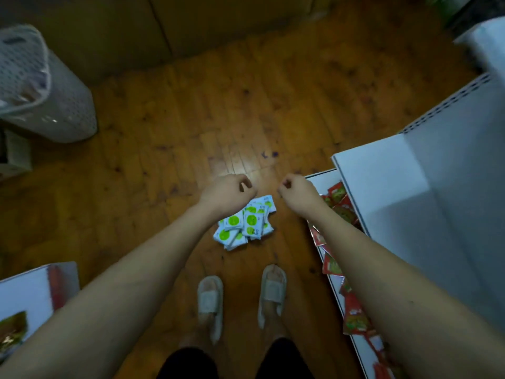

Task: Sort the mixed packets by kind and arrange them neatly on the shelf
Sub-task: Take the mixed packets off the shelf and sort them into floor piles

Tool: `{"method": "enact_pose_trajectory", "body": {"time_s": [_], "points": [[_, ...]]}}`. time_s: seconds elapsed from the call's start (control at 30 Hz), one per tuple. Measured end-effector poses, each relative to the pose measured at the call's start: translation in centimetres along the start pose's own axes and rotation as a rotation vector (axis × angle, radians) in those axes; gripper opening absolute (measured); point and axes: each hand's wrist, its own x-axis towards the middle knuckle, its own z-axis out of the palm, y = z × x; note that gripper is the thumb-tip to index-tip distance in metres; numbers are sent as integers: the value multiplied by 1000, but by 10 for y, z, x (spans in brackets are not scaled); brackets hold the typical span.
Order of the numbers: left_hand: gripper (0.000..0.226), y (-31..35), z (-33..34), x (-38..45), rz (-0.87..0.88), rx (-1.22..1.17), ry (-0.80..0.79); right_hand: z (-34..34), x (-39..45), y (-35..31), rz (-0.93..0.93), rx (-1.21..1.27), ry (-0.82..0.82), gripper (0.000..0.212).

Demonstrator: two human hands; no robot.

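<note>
A loose heap of small white plastic packets printed with green circles (244,224) is seen on the floor, just ahead of two feet in pale slippers (240,299). The packets lie flat and overlapping, turned every which way, so no shared long axis can be told. Just beyond the heap, the left hand (228,193) and right hand (297,190) are held out above the floor, fingers curled inward, with nothing seen in either. Right of the heap, red flat sachets (338,265) are scattered along a white metal shelf (382,192). The heap rests on worn orange-brown wooden floorboards (191,119). Far left of the heap, a white perforated plastic basket (54,105) is seen.
</note>
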Motion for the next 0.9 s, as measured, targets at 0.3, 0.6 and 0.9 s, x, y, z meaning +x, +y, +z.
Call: {"method": "enact_pose_trajectory", "body": {"time_s": [0.3,0.6,0.9], "points": [[27,92,-78,-122,312,185,-20,-80,-177,-50,-8,-43,212,29],[28,203,-111,-200,704,335,19,-134,-318,-62,111,91,531,25],[26,319,-95,-304,1030,339,19,-184,-471,-30,269,117,876,25]]}}
